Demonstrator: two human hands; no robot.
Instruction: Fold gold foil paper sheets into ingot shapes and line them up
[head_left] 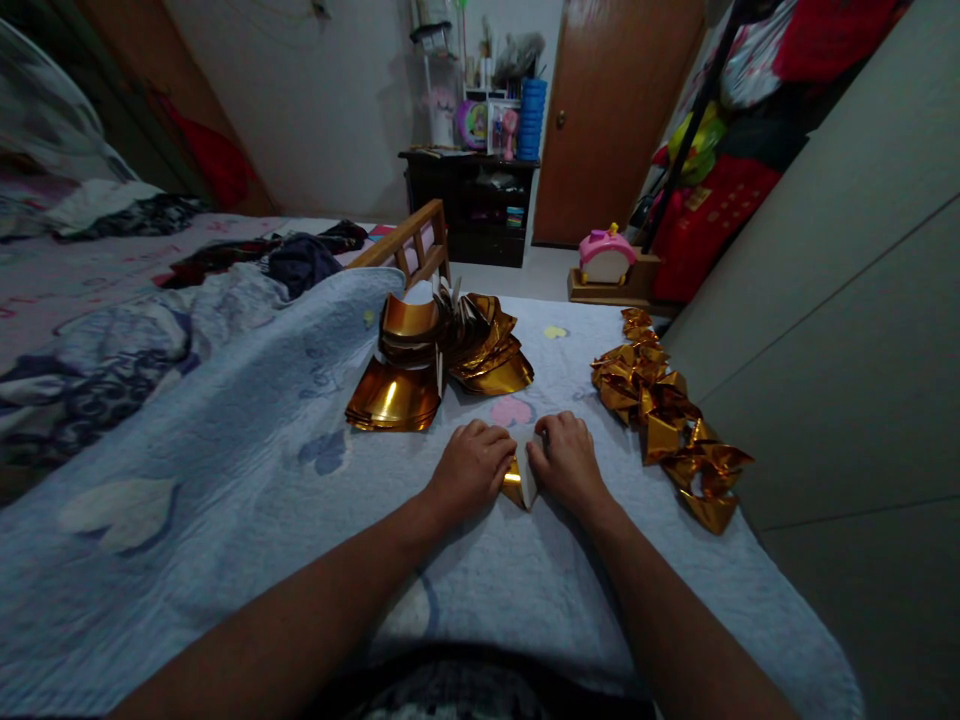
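Observation:
Between my hands, low over the blue quilt [337, 545], is a small piece of gold foil paper [513, 484], partly folded, with its white back showing on the right. My left hand [472, 462] has its fingers curled over the left side of the sheet. On the other side my right hand [568, 462] pinches the white edge, thumb toward the middle. Beyond my left hand lie stacks of curved gold foil sheets [397, 395]. To the right of my right hand runs a pile of folded gold foil pieces [664, 410].
A wooden bed rail [431, 240] stands behind the stacks. Rumpled clothes [300, 260] lie on the bed at left. A pale cabinet [847, 330] borders the right side. A pink toy [604, 258] and a dark shelf [469, 205] are farther back.

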